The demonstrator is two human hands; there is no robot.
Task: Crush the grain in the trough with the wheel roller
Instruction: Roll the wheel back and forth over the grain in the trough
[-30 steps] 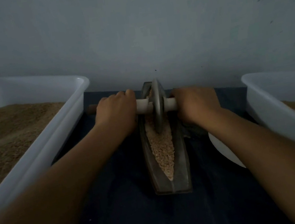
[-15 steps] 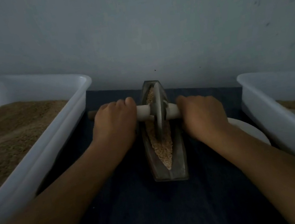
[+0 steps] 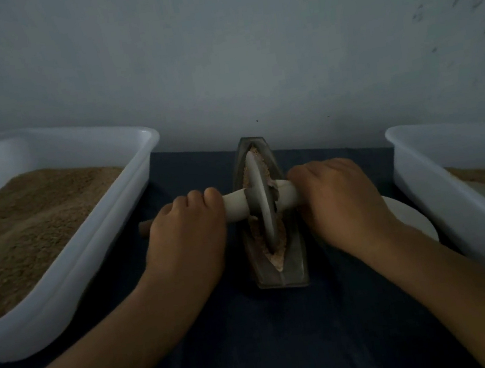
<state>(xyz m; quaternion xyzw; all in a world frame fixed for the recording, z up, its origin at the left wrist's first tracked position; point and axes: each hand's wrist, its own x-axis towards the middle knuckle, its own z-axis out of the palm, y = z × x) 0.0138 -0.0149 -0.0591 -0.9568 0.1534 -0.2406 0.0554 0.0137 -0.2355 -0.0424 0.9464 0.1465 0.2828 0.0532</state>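
Observation:
A narrow boat-shaped metal trough (image 3: 298, 272) lies lengthwise in the middle of the dark cloth, with pale grain (image 3: 278, 260) along its groove. A grey wheel roller (image 3: 264, 202) stands upright in the groove near the trough's middle, on a pale wooden axle. My left hand (image 3: 187, 232) grips the axle's left handle, whose brown end sticks out past my knuckles. My right hand (image 3: 340, 198) grips the right handle. The wheel hides much of the grain.
A large white tub (image 3: 72, 289) of brown ground meal stands on the left. Another white tub (image 3: 441, 187) with meal stands on the right. A white plate (image 3: 411, 219) lies between the right tub and my right wrist. A grey wall rises just behind the trough.
The wheel has rolled from the trough's far end toward me, to about its middle. Both hands came back with it, and less grain shows in front of the wheel.

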